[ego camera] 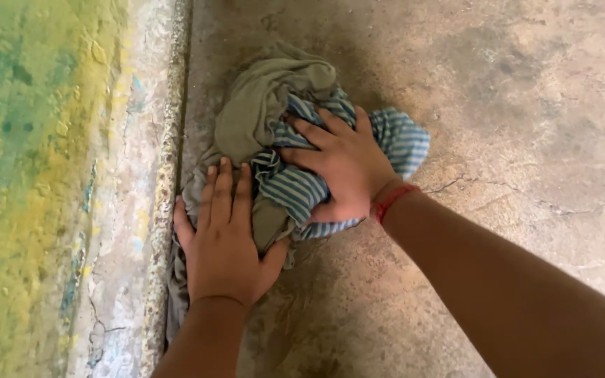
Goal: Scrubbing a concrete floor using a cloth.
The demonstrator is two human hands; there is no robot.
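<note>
A crumpled heap of cloth lies on the concrete floor against a wall. It is made of an olive-grey cloth and a blue-and-white striped cloth. My left hand presses flat on the near part of the olive-grey cloth, fingers together and pointing away from me. My right hand lies on the striped cloth with fingers spread and curled into its folds. A red thread band circles my right wrist.
A worn wall with peeling yellow and green paint runs along the left. Its rough base edge touches the cloth. Cracked, stained concrete floor stretches to the right and toward me.
</note>
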